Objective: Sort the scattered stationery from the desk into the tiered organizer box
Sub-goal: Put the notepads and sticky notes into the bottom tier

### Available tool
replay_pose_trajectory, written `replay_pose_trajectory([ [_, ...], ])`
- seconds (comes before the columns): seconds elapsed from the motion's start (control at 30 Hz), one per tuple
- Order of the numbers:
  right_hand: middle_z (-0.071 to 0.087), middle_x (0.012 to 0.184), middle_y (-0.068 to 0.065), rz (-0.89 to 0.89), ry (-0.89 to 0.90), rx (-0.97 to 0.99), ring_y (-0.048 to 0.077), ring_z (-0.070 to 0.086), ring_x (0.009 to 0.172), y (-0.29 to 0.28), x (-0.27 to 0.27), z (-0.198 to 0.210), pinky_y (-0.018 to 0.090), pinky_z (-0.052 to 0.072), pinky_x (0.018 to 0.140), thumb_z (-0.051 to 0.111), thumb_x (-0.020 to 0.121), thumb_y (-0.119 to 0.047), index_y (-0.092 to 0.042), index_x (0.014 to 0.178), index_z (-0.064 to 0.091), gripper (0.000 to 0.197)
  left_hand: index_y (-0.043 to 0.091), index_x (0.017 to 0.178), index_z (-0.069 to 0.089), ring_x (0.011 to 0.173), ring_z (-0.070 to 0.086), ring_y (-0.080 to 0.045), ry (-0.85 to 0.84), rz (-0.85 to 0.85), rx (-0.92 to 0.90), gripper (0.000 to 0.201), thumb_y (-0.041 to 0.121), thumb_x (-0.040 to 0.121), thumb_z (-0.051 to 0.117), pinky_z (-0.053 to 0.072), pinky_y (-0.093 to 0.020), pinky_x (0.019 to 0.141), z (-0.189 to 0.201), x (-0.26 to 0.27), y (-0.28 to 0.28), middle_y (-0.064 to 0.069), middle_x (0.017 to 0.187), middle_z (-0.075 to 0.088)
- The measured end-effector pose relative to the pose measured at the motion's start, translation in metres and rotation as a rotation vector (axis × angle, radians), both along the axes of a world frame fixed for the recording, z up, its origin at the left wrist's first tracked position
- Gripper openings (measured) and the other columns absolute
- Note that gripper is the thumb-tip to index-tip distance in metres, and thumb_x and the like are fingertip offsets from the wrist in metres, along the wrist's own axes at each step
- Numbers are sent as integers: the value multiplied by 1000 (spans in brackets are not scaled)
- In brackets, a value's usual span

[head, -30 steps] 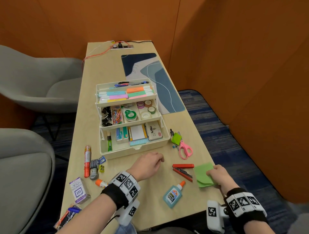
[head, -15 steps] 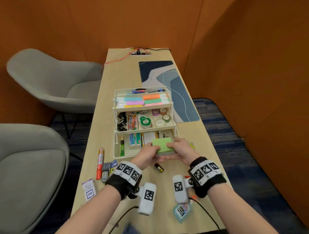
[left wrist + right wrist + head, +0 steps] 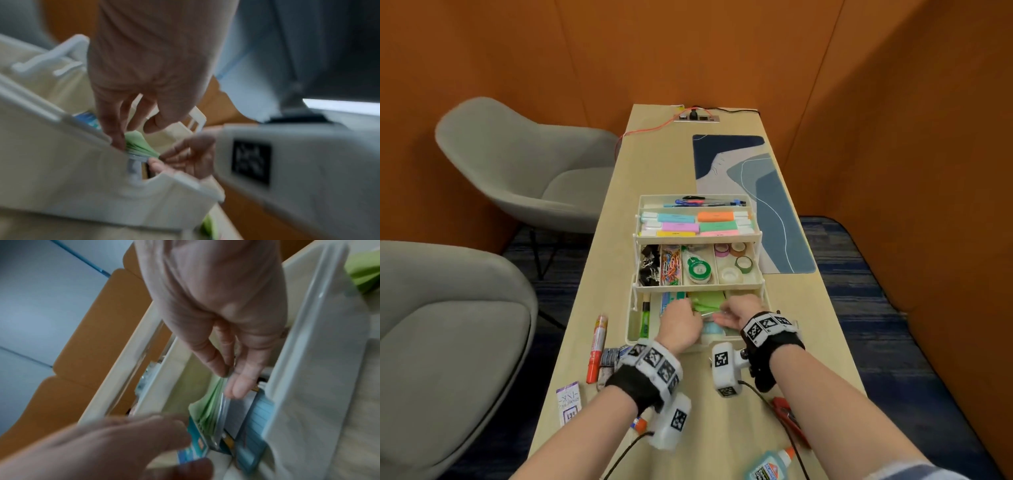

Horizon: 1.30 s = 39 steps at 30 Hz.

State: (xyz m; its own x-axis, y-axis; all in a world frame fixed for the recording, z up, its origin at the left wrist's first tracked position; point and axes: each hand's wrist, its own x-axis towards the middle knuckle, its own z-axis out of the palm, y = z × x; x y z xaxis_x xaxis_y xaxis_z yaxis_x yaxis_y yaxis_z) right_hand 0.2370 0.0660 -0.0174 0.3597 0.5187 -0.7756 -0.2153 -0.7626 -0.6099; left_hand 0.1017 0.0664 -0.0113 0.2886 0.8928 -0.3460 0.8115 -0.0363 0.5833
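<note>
Long light-wood desk. Organizer sits mid-desk, tiers stepped open. Blue mat lies R of it, reaching toward far end. Power strip w/ red cable at far edge. L of organizer: red marker, small clips beside it, ink box near L edge. Near end: glue bottle, red stapler, partly hidden by R arm.

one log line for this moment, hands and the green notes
step: stow green sticky notes | place: bottom tier of organizer box | left hand: on notes | right hand: on notes | release: not yet
</note>
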Motion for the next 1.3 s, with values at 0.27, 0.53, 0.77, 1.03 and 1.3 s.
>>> replay_pose_trajectory([
  [0.27,68,91,18,272,-305,17,31,67,82,3,-2,-26,40,56,76,44,81,-2,4,102,61,27,7,105,64,94,63,-26,133,-326,32,22,10,92,46,53,-37,86,-16,11,-4,-11,105,66],
  [0.53,65,109,2,414,-581,334,17,59,103,-72,11,16,26,44,89,42,90,1,-16,101,69,34,14,122,59,105,57,-25,191,-446,108,33,13,94,41,48,-37,91,-28,14,-3,-10,114,57],
  [0.77,58,115,3,528,-742,457,16,50,114,-106,14,10,18,32,92,42,92,0,-13,111,65,32,14,103,62,94,58,-17,63,-152,311,21,15,94,44,51,-31,84,-14,-12,-6,-2,105,59],
  [1.03,55,119,4,591,-775,446,16,46,120,-114,4,4,22,29,101,47,94,-7,-13,115,63,27,-1,131,36,112,52,-29,38,107,-132,40,11,95,46,43,-35,93,-6,-24,17,-15,121,48],
  [1.3,50,131,9,819,-873,326,25,43,126,-92,-3,5,40,29,111,38,94,-8,-14,130,51,40,-2,131,37,118,48,-31,-91,211,-246,40,6,92,45,39,-34,95,-14,-23,29,-16,120,49],
])
